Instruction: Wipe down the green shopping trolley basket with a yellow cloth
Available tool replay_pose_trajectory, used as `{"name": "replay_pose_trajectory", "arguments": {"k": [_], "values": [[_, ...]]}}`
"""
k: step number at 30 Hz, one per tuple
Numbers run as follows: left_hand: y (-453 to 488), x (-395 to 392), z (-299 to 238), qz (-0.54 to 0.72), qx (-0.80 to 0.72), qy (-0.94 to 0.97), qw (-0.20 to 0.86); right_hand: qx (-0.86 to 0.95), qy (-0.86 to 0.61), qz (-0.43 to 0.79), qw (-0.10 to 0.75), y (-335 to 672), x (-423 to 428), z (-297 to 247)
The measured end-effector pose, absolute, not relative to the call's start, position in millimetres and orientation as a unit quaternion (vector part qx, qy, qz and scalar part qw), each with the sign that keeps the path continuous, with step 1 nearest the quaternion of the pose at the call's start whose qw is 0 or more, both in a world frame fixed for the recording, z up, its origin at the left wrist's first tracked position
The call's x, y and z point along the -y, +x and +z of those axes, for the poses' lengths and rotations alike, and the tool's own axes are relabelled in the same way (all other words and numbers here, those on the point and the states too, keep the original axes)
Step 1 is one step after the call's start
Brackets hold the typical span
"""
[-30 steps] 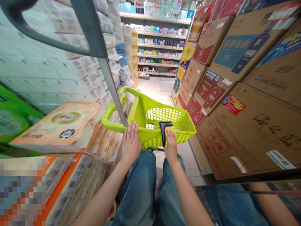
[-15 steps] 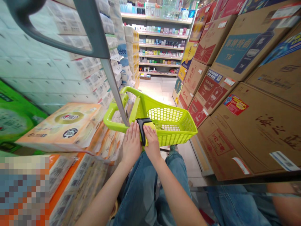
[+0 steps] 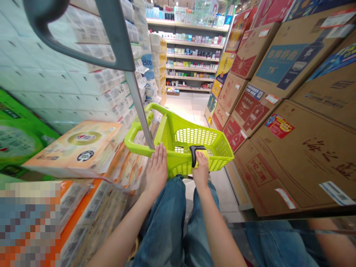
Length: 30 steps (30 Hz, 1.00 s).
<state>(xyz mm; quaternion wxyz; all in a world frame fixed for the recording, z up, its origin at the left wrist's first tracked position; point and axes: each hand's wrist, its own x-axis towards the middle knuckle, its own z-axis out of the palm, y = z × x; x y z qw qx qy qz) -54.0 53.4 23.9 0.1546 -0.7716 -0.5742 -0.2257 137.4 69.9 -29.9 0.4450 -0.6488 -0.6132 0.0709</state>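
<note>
A lime-green shopping basket cart [image 3: 178, 159] stands before my knees, its slotted basket pointing right. Flat against the near rim, my left hand [image 3: 158, 163] rests with its fingers stretched out, close to the foot of the metal pole [image 3: 141, 111]. My right hand [image 3: 201, 167] is closed over a yellow-and-black hand-sized block [image 3: 194, 152], its exact kind unclear, which touches the same rim farther right. At the upper left, a grey looped handle [image 3: 122, 44] tops the pole.
Stacked cardboard cartons [image 3: 300, 148] line the right side. Wrapped tissue packs [image 3: 80, 144] are piled on the left, beside a green pack [image 3: 19, 133]. Shelves of small boxed goods [image 3: 191, 55] stand at the aisle's far end, beyond the tiled floor [image 3: 186, 101].
My right hand has slid the yellow-and-black block rightward along the basket's near rim, away from my left hand. My left hand stays at the rim. The view has shifted slightly.
</note>
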Motion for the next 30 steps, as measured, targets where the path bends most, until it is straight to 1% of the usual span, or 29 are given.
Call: {"name": "replay_pose_trajectory", "arguments": {"k": [4, 7, 11, 14, 17, 21, 24, 26, 30], "values": [[-55, -54, 18, -0.219, 0.574, -0.770, 0.173, 0.701, -0.550, 0.120, 0.439, 73, -72, -2], [-55, -55, 16, -0.227, 0.574, -0.766, 0.180, 0.744, -0.499, 0.122, 0.428, 60, -67, 2], [-53, -54, 16, -0.231, 0.579, -0.762, 0.175, 0.732, -0.535, 0.084, 0.414, 107, -63, -20], [-53, -54, 17, -0.226, 0.579, -0.765, 0.171, 0.694, -0.590, 0.055, 0.409, 156, -61, -42], [-53, -54, 18, -0.224, 0.579, -0.766, 0.166, 0.643, -0.642, 0.036, 0.416, 178, -60, -49], [-52, -53, 20, -0.218, 0.583, -0.764, 0.168, 0.627, -0.661, 0.066, 0.406, 139, -66, -25], [-53, -53, 19, -0.226, 0.581, -0.762, 0.173, 0.699, -0.586, 0.109, 0.396, 85, -70, 4], [-54, -53, 18, -0.234, 0.578, -0.761, 0.175, 0.729, -0.540, 0.119, 0.404, 59, -68, 15], [-54, -53, 18, -0.230, 0.581, -0.762, 0.172, 0.742, -0.519, 0.094, 0.414, 64, -62, 5]]}}
